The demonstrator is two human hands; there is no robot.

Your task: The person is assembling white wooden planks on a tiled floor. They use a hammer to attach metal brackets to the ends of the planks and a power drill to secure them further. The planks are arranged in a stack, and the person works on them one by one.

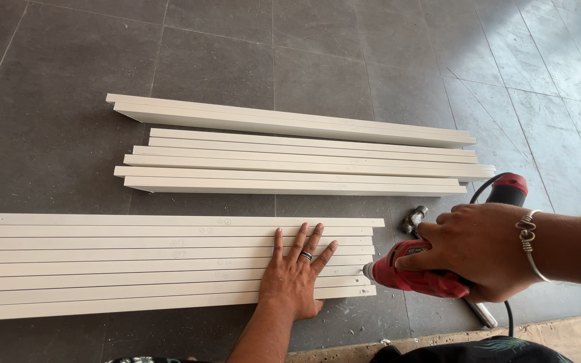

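Red drill (417,272) gripped in right hand (475,250) | tip at white slats' (136,265) end | left hand (295,272) flat, fingers spread, on slats

No packages, labels, signs or screens visible anywhere in view.

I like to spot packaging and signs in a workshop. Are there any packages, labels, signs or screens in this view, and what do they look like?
None in view: no package, label, sign or screen.
White strips: on the grey floor, with small faint marks too small to make out.
Red drill: in the right hand, no label visible.
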